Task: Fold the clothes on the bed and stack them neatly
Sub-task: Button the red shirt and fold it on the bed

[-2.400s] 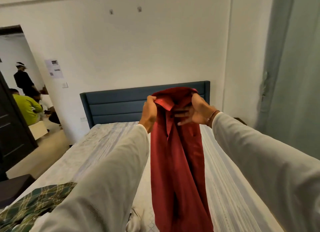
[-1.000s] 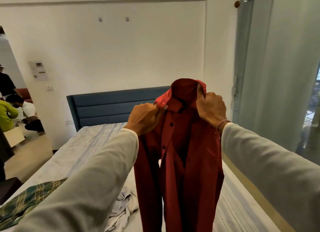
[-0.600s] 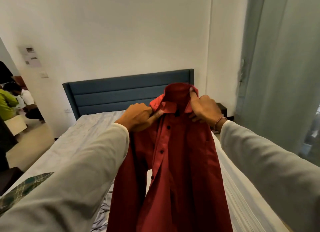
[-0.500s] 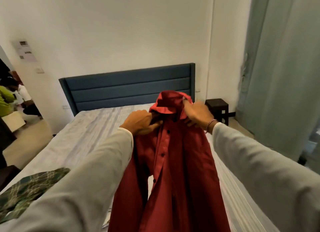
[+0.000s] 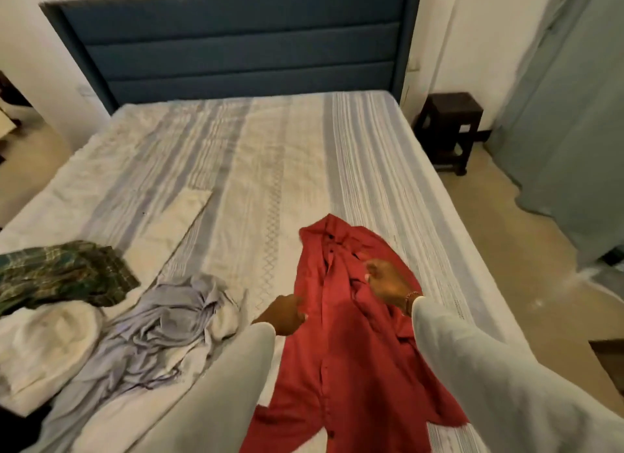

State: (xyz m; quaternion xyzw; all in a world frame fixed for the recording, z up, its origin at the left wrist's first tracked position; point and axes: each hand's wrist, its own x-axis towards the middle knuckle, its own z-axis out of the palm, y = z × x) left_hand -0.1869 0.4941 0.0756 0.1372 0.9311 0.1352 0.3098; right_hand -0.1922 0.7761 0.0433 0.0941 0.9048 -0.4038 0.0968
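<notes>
Laying the red shirt (image 5: 341,344) on the bed (image 5: 270,168), I spread it. Left hand (image 5: 287,314) pinches its edge; right hand (image 5: 388,282) looks curled on the cloth. Next I must smooth it flat.

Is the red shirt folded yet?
No, the red shirt lies spread and rumpled on the bed, collar toward the headboard.

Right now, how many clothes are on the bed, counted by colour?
Red: 1, the red shirt, laid out flat
Green plaid: 1, the green plaid garment
Lilac-grey: 1, the crumpled lilac-grey garment
White: 1, the white garment
Total: 4
</notes>
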